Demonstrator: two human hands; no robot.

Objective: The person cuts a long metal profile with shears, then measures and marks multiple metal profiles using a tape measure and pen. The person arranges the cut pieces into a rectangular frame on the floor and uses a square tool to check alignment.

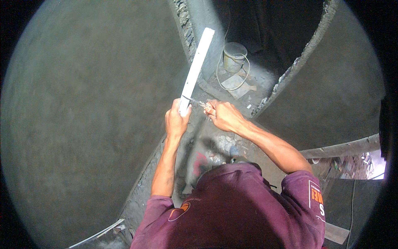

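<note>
right of the white strip (197,68) stands a bucket (232,63).

Head-worn fisheye view, looking down, from close above

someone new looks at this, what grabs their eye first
Probably the bright white strip, slanting up from the left hand at the centre, with a small tool in the right hand reaching toward its lower end. Next, the purple shirt filling the lower middle, the strongest colour against grey walls. Then the bucket beyond the hands, right of the strip's upper part.
</note>
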